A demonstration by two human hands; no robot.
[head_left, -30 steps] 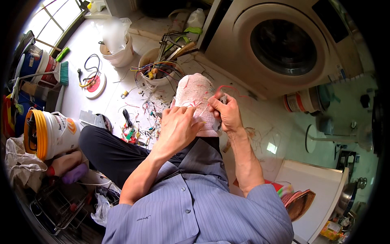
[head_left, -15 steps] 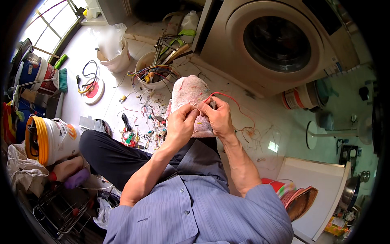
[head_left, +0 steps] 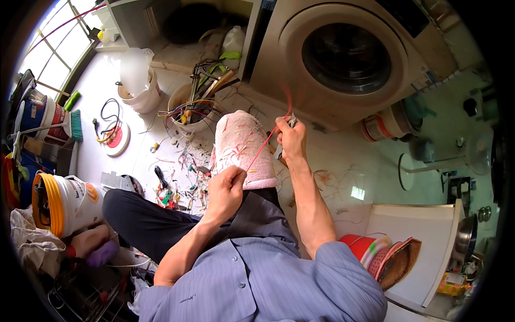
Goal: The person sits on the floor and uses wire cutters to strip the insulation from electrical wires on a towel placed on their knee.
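Red wire [head_left: 261,151], one: thin, bright, drawn straight and slanting over the pink towel's right side, from hand to hand; its upper length rises past the right hand, blurred.

Left hand [head_left: 225,194], one: grip closed, thumb against curled fingers, holding the wire's lower end at the towel's near edge.

Right hand [head_left: 293,138], one: grip closed around a grey metal tool [head_left: 292,122], one, mostly hidden by the fingers; the wire meets this hand at the thumb.

Pink towel [head_left: 236,131], one: nubbly, wrapped over the person's knee, strewn with small red and pale scraps.

Dark trousers [head_left: 145,214], one pair. Blue-grey striped shirt [head_left: 214,279], one: two buttons visible down the front, small dark script on the chest.

Wire scraps [head_left: 193,174], many, too small to count: mixed colours, on the floor left of the towel.

Beyond: bucket of tools and wires [head_left: 190,126], one; pale bin [head_left: 142,102], one, with a translucent bag; red-and-white disc [head_left: 115,140], one, a dark cable beside it.

Further left: white bucket [head_left: 83,206], one, bearing print and an orange emblem; coiled yellow hose [head_left: 48,206] at its mouth.

Upper right: front-loading washing machine [head_left: 268,70], one, a small label at its lower corner.
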